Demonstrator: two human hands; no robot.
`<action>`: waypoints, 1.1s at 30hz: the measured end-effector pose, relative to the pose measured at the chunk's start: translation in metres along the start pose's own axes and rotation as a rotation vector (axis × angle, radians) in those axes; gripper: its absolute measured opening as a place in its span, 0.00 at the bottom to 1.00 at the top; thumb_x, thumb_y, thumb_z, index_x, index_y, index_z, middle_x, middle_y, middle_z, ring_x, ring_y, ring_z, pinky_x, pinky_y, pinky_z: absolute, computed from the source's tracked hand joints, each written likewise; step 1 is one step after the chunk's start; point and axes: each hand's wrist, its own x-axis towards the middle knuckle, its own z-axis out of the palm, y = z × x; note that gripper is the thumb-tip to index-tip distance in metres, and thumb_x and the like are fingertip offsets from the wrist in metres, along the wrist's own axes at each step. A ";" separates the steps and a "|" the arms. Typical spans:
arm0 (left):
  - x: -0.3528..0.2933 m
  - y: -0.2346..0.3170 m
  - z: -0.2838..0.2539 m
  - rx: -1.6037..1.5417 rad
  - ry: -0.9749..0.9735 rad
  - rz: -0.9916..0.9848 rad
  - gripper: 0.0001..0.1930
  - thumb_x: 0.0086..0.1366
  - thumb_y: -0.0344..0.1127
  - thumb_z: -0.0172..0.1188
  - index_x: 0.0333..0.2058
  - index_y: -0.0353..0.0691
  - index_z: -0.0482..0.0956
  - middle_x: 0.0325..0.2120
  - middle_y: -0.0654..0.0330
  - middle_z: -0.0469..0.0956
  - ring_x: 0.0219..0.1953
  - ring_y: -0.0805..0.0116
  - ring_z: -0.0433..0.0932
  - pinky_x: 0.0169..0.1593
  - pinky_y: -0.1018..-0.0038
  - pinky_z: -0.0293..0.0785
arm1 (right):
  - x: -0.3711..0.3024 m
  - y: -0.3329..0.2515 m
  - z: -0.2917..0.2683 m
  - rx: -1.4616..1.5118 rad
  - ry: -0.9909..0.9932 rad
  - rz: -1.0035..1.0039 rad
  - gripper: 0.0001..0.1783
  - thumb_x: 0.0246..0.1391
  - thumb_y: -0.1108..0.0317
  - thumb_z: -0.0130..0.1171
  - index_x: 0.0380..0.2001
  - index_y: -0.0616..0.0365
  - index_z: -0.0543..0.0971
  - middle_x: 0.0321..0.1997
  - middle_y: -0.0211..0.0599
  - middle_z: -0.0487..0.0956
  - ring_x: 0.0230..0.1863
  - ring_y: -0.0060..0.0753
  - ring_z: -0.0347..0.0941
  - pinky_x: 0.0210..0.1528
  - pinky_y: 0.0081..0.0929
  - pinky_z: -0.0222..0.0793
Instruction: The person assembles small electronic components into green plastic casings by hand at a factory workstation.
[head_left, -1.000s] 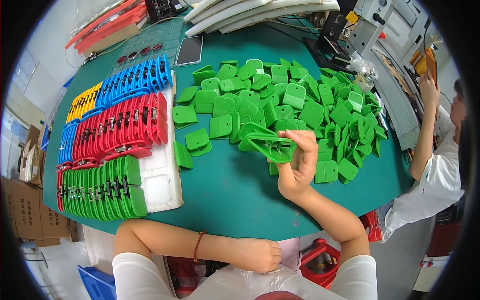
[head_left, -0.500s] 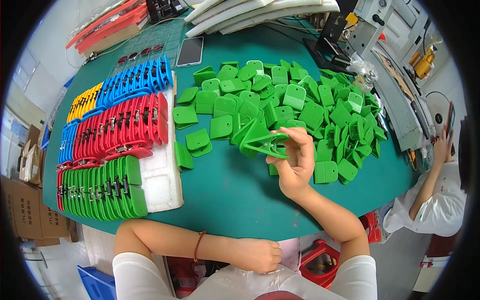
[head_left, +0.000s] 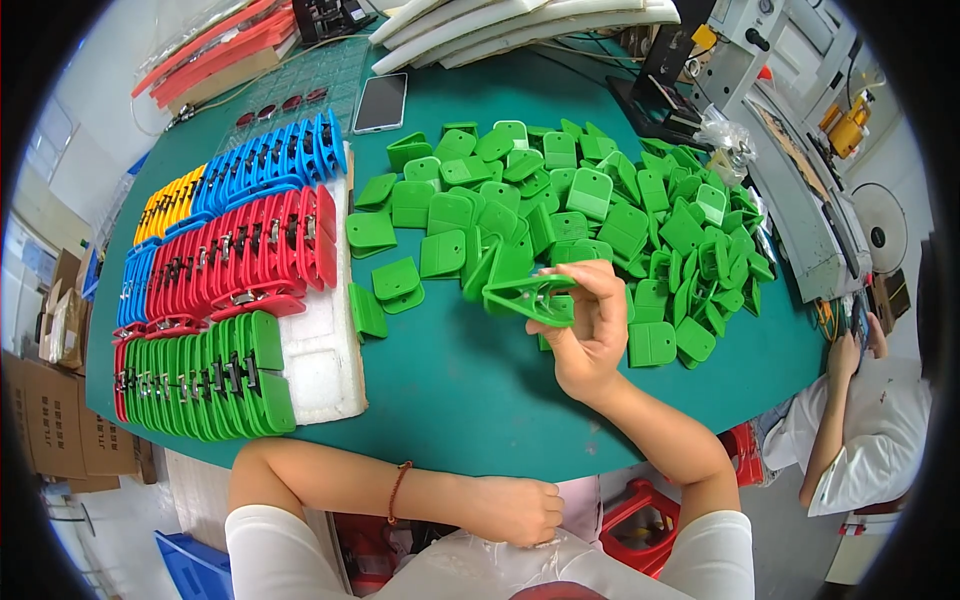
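Note:
My right hand (head_left: 588,335) is raised over the table's middle and pinches a green plastic spring clamp (head_left: 512,299) between thumb and fingers. A metal spring glints inside the clamp, by my fingertips. Behind and beneath it spreads a large heap of green clamps (head_left: 625,230), lying at all angles. My left hand (head_left: 515,510) rests closed by my lap, below the table's front edge, with nothing visible in it. At the left, a row of green clamps (head_left: 200,385) stands packed on a white foam board (head_left: 320,375), in front of rows of red clamps (head_left: 240,250) and blue clamps (head_left: 270,160).
Yellow clamps (head_left: 172,205) stand at the foam's far left. A phone (head_left: 380,103) lies behind the heap. Curved white foam strips (head_left: 520,30) line the back. A machine (head_left: 790,180) stands at the right, near a co-worker's arm (head_left: 835,400). A red stool (head_left: 640,525) is below the table.
The clamp in my right hand has turned slightly and its free ends look closer together. My left hand stays put. The co-worker at the right has lowered their hands.

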 end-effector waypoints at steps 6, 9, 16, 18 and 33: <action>0.000 0.000 0.003 -0.002 0.009 0.000 0.05 0.50 0.34 0.54 0.24 0.40 0.75 0.25 0.64 0.72 0.34 0.68 0.71 0.39 0.77 0.64 | 0.001 0.002 0.000 -0.019 0.059 0.017 0.27 0.43 0.83 0.62 0.49 0.61 0.67 0.43 0.37 0.67 0.37 0.27 0.66 0.39 0.21 0.68; 0.000 0.001 0.002 0.008 -0.001 0.001 0.05 0.50 0.35 0.55 0.24 0.40 0.75 0.25 0.64 0.72 0.34 0.69 0.71 0.39 0.77 0.64 | 0.003 0.006 -0.002 -0.027 0.102 0.019 0.28 0.42 0.84 0.62 0.49 0.61 0.67 0.44 0.37 0.65 0.36 0.27 0.66 0.39 0.21 0.68; 0.000 0.000 0.002 0.004 -0.007 -0.001 0.06 0.49 0.35 0.55 0.24 0.41 0.75 0.25 0.64 0.71 0.34 0.69 0.70 0.39 0.77 0.64 | 0.002 0.005 -0.001 -0.036 0.062 0.031 0.28 0.44 0.80 0.63 0.50 0.62 0.65 0.45 0.37 0.65 0.38 0.26 0.68 0.42 0.22 0.68; 0.000 0.001 0.002 0.010 -0.010 0.000 0.05 0.49 0.35 0.55 0.24 0.41 0.75 0.25 0.64 0.71 0.34 0.69 0.70 0.39 0.77 0.64 | 0.004 0.000 -0.001 0.010 0.056 0.103 0.27 0.48 0.76 0.62 0.51 0.64 0.64 0.45 0.37 0.67 0.42 0.27 0.69 0.45 0.23 0.67; 0.000 0.000 0.003 0.018 -0.009 0.009 0.05 0.49 0.35 0.55 0.23 0.41 0.75 0.24 0.64 0.71 0.33 0.69 0.70 0.39 0.77 0.64 | 0.001 -0.001 -0.001 0.073 0.017 0.232 0.27 0.55 0.67 0.59 0.53 0.64 0.61 0.45 0.37 0.71 0.49 0.28 0.67 0.53 0.26 0.62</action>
